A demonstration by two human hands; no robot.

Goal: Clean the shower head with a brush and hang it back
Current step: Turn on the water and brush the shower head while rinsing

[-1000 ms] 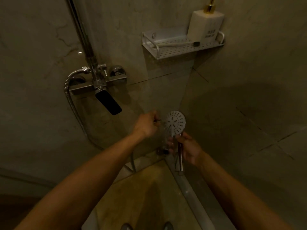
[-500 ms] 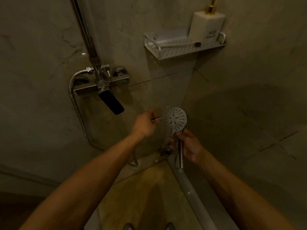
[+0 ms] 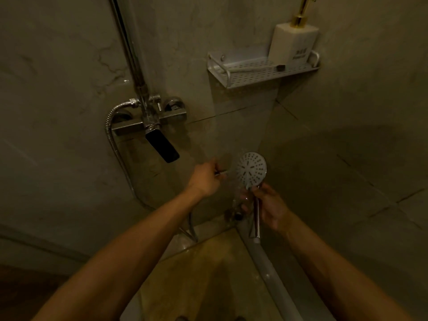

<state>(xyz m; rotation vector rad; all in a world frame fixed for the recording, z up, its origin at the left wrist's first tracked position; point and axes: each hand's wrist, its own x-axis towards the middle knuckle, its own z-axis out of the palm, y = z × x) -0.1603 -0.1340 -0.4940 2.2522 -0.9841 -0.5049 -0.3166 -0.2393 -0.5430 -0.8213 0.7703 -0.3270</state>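
**Shower head held upright, brush at its left edge**

Right hand (image 3: 269, 208): grip closed around the chrome handle of the round white-faced shower head (image 3: 252, 169), just below the head. Long axis near vertical: handle end down, head up, nozzle face turned toward the camera. It sits low in the shower corner, above the floor edge.

Left hand (image 3: 205, 177): grip closed as a fist on a thin metallic-handled brush (image 3: 220, 173). The stem runs roughly horizontal, pointing right toward the head's left rim. Bristle end blurred; contact with the face cannot be told.

Surroundings: ribbed chrome hose (image 3: 110, 135) loops from the chrome wall mixer with black lever (image 3: 159, 140), upper left. White perforated wall shelf (image 3: 254, 75) above carries a white pump bottle with gold top (image 3: 293, 42).
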